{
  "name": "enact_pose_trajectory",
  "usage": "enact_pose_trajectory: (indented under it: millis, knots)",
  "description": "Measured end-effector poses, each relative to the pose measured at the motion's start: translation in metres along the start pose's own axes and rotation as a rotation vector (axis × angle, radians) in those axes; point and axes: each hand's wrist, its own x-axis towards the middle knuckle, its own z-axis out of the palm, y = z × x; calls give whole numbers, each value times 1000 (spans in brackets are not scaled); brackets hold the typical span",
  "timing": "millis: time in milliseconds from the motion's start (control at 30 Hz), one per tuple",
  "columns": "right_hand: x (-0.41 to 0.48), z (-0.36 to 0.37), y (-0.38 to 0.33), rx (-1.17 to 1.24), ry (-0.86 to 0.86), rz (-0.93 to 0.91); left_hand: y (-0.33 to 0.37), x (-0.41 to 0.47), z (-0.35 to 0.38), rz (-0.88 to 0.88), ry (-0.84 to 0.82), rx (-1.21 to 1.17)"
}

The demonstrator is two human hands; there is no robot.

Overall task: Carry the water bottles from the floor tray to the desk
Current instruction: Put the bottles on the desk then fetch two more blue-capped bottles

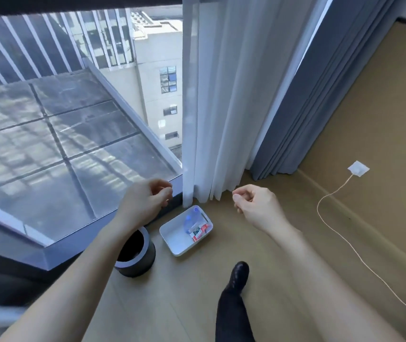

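My left hand [147,201] and right hand [256,206] loosely curled, holding nothing, over white floor tray [176,243], apparently one water bottle [192,222] lying inside

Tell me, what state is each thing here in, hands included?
Left hand, loosely curled, holding nothing.
Right hand, loosely curled, holding nothing.
Tray, on the floor, open-topped.
Water bottle, in the tray, untouched.
Bin, upright, no lid.
Sheer curtain, hanging, drawn partway.
Grey curtain, bunched aside.
Cable, runs from the wall socket, trailing loose.
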Motion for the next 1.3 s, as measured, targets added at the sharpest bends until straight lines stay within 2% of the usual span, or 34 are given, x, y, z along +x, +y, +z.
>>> enact_pose_trajectory:
  millis: [200, 433, 567, 833, 967, 1200, 1300]
  knots:
    - [178, 19, 9, -57, -264, -111, -27, 106, 46, -218, 133, 90]
    - [328, 73, 72, -188, -537, -88, -81, 208, 129, -497, 56, 234]
    - [392, 133, 134, -268, -605, -54, -159, 260, 185, -619, -13, 274]
    - [471, 274, 260, -449, -758, 11, -349, 334, 296, -750, -222, 382]
    - [497, 341, 317, -550, -821, -1, -421, 365, 349, -752, -284, 409]
    - [515, 426, 379, -788, -923, -129, -490, 397, 423, -578, -414, 499]
    - [516, 440, 390, -785, -922, -182, -505, 400, 434, -530, -369, 546]
